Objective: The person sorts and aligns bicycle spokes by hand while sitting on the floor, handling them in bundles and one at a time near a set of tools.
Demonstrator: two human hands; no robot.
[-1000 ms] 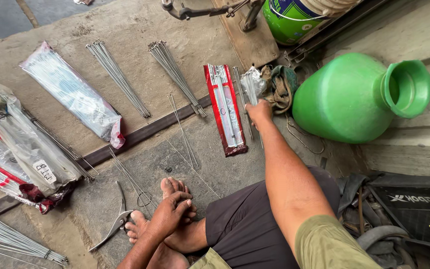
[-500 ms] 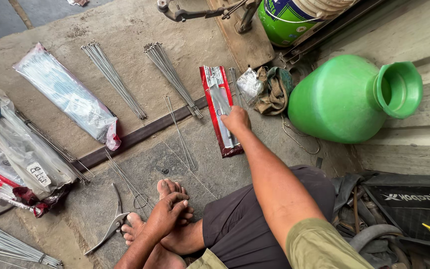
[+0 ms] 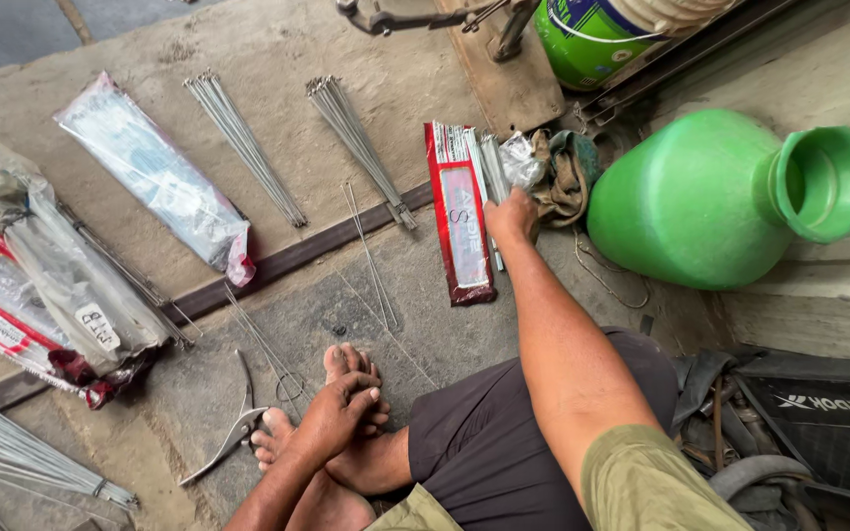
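At far left lie plastic spoke packets (image 3: 46,295) and a loose bundle of spokes (image 3: 22,457). Pliers (image 3: 233,428) rest on the concrete just beside the bare feet (image 3: 341,393). The left hand (image 3: 341,413) lies loosely curled over the toes, holding nothing. 2 spoke bundles (image 3: 248,147) lie farther up. The right hand (image 3: 512,214) reaches to the red packet (image 3: 459,226), fingers on the spokes (image 3: 492,167) at its edge; whether they pinch 1 is unclear. A green jug (image 3: 710,197) lies at right.

Rough grey concrete floor (image 3: 366,59) in daylight, dark metal strip (image 3: 297,258) across it.
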